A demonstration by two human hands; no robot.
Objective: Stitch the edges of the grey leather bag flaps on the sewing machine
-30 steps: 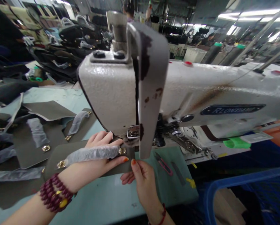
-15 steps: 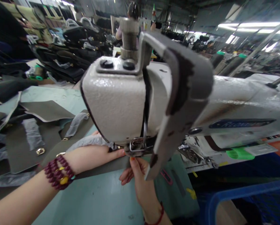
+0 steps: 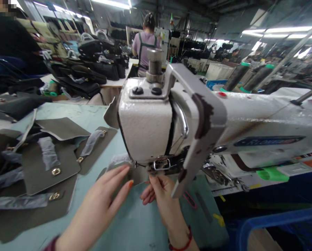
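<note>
A white sewing machine (image 3: pixel 145 125) stands in front of me, its needle area partly hidden behind the head and a metal guard. A grey leather piece (image 3: pixel 138 176) lies under it, with a clear-wrapped strap (image 3: pixel 119 159) at its far left. My left hand (image 3: pixel 100 202) is open, fingers stretched and thumb apart, its fingertips by the left edge of this piece. My right hand (image 3: pixel 163 197) pinches the near right edge of the piece between thumb and forefinger, close below the machine head. The other fingers of that hand are curled loosely.
Several grey leather panels (image 3: pixel 51 167) with gold fittings and wrapped straps lie on the table at left. Black bags (image 3: pixel 103 66) are piled behind. A blue crate (image 3: pixel 281 223) stands at lower right; a pink-handled tool (image 3: pixel 189 200) lies near my right hand. A person (image 3: pixel 146 45) works beyond.
My left hand has come off the leather and drawn back toward me, its fingers now spread. My right hand stays by the needle area. The camera view has shifted, showing more of the room.
</note>
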